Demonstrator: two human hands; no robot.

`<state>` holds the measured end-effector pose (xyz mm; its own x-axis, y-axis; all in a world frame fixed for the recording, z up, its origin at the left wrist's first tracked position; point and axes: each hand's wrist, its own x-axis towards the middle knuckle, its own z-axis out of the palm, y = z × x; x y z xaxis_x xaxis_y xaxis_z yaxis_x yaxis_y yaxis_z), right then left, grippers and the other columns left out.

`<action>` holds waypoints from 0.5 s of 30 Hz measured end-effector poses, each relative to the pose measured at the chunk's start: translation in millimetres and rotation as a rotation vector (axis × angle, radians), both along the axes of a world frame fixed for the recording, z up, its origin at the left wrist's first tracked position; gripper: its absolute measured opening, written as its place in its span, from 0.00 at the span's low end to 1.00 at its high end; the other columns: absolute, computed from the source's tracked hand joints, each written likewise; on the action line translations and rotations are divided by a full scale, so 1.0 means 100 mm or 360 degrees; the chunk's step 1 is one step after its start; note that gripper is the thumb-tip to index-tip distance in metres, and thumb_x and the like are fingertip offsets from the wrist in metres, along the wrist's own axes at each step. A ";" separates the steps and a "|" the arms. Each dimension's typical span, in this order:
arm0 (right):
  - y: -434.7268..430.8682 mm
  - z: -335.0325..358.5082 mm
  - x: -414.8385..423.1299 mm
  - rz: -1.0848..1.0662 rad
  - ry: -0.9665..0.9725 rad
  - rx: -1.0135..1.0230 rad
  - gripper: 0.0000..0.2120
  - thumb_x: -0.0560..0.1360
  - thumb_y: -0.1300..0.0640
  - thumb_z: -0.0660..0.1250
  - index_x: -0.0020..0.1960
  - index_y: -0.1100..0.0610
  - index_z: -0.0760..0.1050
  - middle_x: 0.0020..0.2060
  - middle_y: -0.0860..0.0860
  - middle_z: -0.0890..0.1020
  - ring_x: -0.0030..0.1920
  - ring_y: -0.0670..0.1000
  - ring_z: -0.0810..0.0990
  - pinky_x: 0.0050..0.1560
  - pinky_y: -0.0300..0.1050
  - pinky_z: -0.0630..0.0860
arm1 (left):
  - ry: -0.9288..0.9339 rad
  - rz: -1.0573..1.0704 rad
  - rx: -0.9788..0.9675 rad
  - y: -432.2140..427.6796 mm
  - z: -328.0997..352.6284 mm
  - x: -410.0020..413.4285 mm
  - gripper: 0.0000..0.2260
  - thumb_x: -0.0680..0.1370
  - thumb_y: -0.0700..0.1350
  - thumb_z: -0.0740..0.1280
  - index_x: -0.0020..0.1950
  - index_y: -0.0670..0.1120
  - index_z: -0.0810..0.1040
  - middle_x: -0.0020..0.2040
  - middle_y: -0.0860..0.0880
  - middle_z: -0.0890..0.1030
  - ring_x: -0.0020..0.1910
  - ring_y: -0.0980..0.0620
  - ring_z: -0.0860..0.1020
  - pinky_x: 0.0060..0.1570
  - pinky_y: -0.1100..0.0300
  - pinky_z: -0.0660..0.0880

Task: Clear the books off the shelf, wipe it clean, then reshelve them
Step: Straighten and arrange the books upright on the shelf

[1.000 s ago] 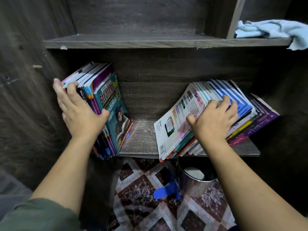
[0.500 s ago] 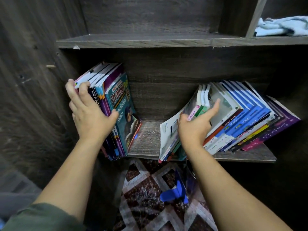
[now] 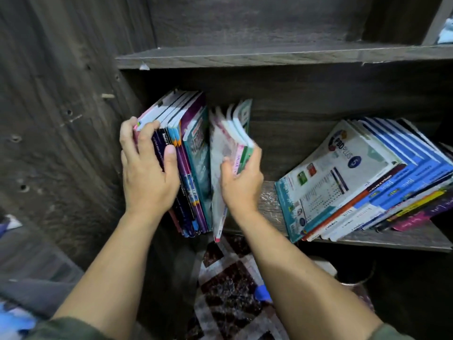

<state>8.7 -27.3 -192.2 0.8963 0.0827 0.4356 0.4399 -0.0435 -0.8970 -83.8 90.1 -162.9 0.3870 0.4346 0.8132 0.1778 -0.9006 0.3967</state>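
Both hands are gripping books on the shelf (image 3: 268, 201): the left hand (image 3: 147, 175) is clasping the upright row (image 3: 193, 153) against the cabinet's left wall (image 3: 73, 143), thumb curling over the spines, while the right hand (image 3: 241, 186) is pinching a thin bundle (image 3: 228, 143), blurred, just beside that row. A slanting pile (image 3: 355, 182) is leaning at the shelf's right end, well apart from both hands

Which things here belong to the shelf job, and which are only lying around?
For the job: left hand gripping the upright books; right hand holding thin books; leaning books; shelf.
Lying around: patterned floor; blue object on it.
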 end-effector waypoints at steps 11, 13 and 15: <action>-0.08 -0.64 0.18 0.1134 0.0430 -0.1150 0.66 0.60 0.48 0.82 0.76 0.40 0.33 0.75 0.49 0.63 0.74 0.52 0.63 0.72 0.47 0.60 | 0.0010 -0.0164 -0.0033 0.09 0.01 -0.06 0.22 0.78 0.52 0.63 0.70 0.44 0.67 0.72 0.41 0.59 0.71 0.46 0.63 0.69 0.51 0.64; -0.02 -0.70 0.09 0.1039 0.0417 -0.1253 0.66 0.63 0.51 0.81 0.74 0.40 0.27 0.74 0.52 0.65 0.71 0.56 0.67 0.68 0.50 0.64 | 0.0012 -0.0134 -0.0024 0.07 0.00 -0.05 0.24 0.77 0.52 0.64 0.70 0.44 0.66 0.72 0.41 0.59 0.71 0.45 0.64 0.69 0.49 0.64; 0.03 -0.74 0.03 0.0922 0.0335 -0.1258 0.63 0.67 0.53 0.79 0.74 0.39 0.27 0.72 0.56 0.69 0.67 0.58 0.71 0.65 0.51 0.68 | 0.0015 -0.0102 -0.0026 0.06 0.00 -0.04 0.26 0.75 0.53 0.66 0.70 0.44 0.66 0.72 0.40 0.59 0.71 0.45 0.63 0.69 0.51 0.63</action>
